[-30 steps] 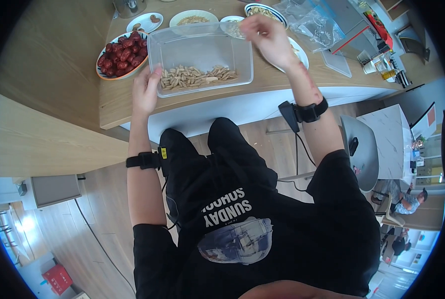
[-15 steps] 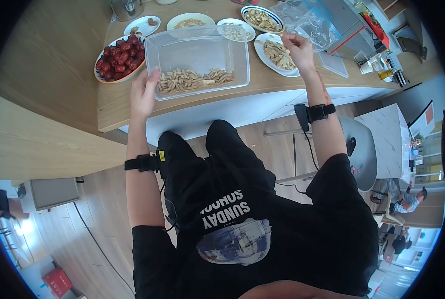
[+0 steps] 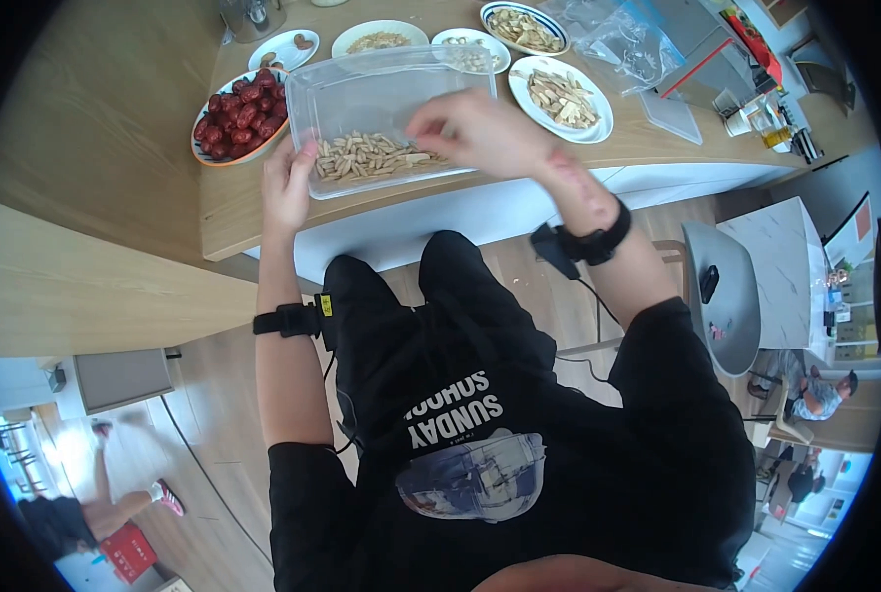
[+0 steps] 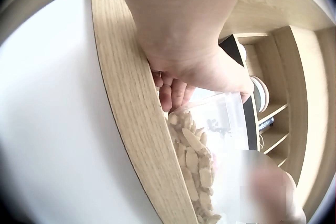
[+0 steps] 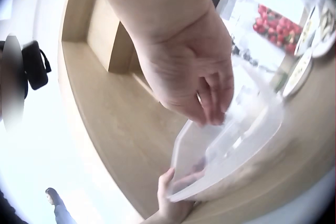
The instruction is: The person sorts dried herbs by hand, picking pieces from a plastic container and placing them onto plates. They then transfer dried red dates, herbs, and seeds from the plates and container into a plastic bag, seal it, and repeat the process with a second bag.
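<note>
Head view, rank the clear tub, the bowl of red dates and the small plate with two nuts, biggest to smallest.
1. Clear tub.
2. Bowl of red dates.
3. Small plate; it lies farthest back, yet plainly looks smallest.

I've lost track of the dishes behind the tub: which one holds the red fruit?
The bowl of red fruit at the far left, beside the clear tub near the left hand. The white plates hold pale or tan pieces instead.
</note>
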Action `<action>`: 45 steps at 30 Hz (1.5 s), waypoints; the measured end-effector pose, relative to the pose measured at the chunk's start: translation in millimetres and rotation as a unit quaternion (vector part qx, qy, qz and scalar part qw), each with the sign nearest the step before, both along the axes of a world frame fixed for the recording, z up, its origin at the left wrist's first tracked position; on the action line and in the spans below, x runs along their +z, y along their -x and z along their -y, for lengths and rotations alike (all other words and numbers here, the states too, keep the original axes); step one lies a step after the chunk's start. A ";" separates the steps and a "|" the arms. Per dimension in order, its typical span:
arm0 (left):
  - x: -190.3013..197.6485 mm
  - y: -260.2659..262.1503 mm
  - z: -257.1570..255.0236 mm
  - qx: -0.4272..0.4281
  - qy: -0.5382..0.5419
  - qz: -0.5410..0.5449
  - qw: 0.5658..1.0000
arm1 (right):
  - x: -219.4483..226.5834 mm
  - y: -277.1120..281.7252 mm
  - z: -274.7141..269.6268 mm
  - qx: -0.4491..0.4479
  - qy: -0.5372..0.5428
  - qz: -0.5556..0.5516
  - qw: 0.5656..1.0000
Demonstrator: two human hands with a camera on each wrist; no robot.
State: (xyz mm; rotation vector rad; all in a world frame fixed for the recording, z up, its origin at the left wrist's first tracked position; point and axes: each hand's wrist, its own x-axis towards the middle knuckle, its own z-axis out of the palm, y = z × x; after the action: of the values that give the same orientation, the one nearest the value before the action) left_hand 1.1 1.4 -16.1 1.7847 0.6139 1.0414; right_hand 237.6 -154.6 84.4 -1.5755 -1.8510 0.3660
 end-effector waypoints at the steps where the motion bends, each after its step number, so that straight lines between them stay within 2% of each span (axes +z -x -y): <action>1: 1.0 1.5 -0.7 -0.004 -0.001 -0.001 1.000 | -7.3 8.2 -8.0 0.004 0.050 0.069 0.996; 2: 1.1 2.1 -1.2 -0.001 -0.005 -0.002 1.000 | -13.1 12.9 -13.4 0.009 0.099 0.138 0.985; 3: 0.8 1.7 -0.1 0.001 -0.001 -0.006 1.000 | -17.1 14.1 -17.3 0.014 0.095 0.138 0.986; 5: -0.4 4.1 -2.5 0.007 0.008 -0.033 0.999 | -23.8 13.9 -26.2 0.013 0.161 0.092 0.983; 9: -0.8 0.9 -2.3 0.015 0.004 -0.013 1.000 | -29.8 8.4 -32.3 0.014 0.171 0.068 0.983; 17: 3.8 3.4 -2.5 0.032 -0.020 -0.067 0.997 | -21.4 6.4 -30.2 0.033 0.212 0.090 0.973; 21: -1.9 0.0 -4.5 0.026 -0.030 -0.024 0.999 | -16.7 4.5 -27.5 0.011 0.163 0.061 0.985; 23: -2.5 0.8 -5.2 0.024 -0.020 -0.028 0.999 | -18.5 0.9 -28.4 -0.008 0.074 0.031 0.997; 24: -2.2 0.7 -4.8 0.023 -0.020 -0.022 0.999 | -18.3 0.6 -28.3 -0.010 0.075 0.037 0.996; 26: -1.5 0.4 -3.6 0.025 -0.032 -0.017 0.999 | -17.8 0.1 -26.4 -0.025 0.036 -0.017 0.999; 28: 0.8 1.5 -3.3 0.024 -0.029 -0.020 0.999 | -13.1 -0.8 -25.3 -0.015 0.041 -0.023 0.999; 30: 2.3 1.0 -0.9 0.025 -0.025 -0.024 0.999 | -9.6 1.5 -20.2 -0.052 0.100 -0.215 0.970; 32: 4.9 -0.1 1.4 0.029 -0.030 -0.016 0.999 | -3.5 0.8 -17.5 -0.052 0.132 -0.245 0.959; 34: 1.9 1.0 -0.6 0.029 -0.030 -0.019 0.999 | -2.1 0.2 -14.6 -0.034 0.085 -0.344 0.935; 36: -0.5 3.0 -4.1 0.022 -0.033 -0.024 0.999 | 3.5 -6.8 -8.7 -0.034 0.081 -0.366 0.926; 38: -2.3 3.2 -5.3 0.030 -0.022 -0.047 0.998 | 8.2 -19.3 0.8 -0.010 0.018 -0.415 0.910; 40: 1.7 0.6 1.3 0.008 -0.013 -0.022 1.000 | 10.0 -44.2 9.2 -0.036 -0.025 -0.428 0.903; 42: 4.3 -0.5 2.6 0.008 0.006 0.003 1.000 | 7.9 -77.7 16.1 -0.138 -0.057 -0.425 0.893; 43: 5.3 2.1 1.5 0.006 0.025 -0.025 0.999 | 6.6 -90.3 21.7 -0.192 -0.071 -0.398 0.894; 44: 3.4 2.4 -0.7 -0.002 0.022 -0.027 0.999 | 2.6 -109.1 23.7 -0.198 -0.077 -0.399 0.892; 45: -0.6 2.4 -2.6 0.005 0.020 -0.024 0.999 | -7.0 -132.8 24.1 -0.270 -0.046 -0.316 0.908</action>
State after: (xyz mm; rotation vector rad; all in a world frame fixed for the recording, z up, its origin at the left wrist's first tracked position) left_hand -1.3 4.0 -16.7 1.7776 0.6698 0.9883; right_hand 370.4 -178.7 77.4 -1.5819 -0.8875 0.4521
